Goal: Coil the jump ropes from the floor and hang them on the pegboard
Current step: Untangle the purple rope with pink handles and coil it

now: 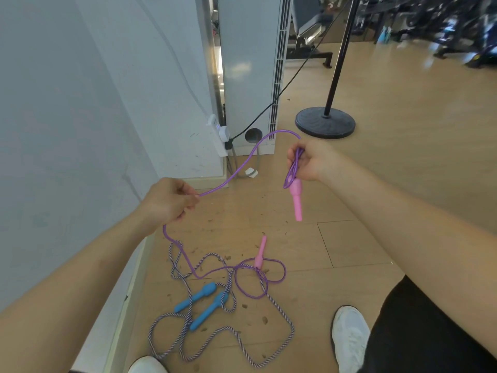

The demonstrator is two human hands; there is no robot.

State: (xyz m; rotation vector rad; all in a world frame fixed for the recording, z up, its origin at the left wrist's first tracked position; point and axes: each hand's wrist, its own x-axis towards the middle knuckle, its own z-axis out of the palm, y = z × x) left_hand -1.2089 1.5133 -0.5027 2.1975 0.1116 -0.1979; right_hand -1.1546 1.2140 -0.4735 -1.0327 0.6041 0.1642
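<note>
The right hand [309,160] grips a few small loops of the purple rope [228,179], one pink handle [295,197] dangling beneath. The left hand [169,200] pinches the rope further along. I'd match each new loop to those and lift the slack clear of the striped rope [292,329] on the floor [376,184]. Two ropes: two pink handles, the second pink handle [261,251] lying down there, and two blue handles [195,296]. No pegboard in sight.

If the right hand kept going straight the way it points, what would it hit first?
Probably the tall white unit: the right hand points toward its lower part, and only the purple rope it holds lies between. Depth is hard to judge here.
</note>
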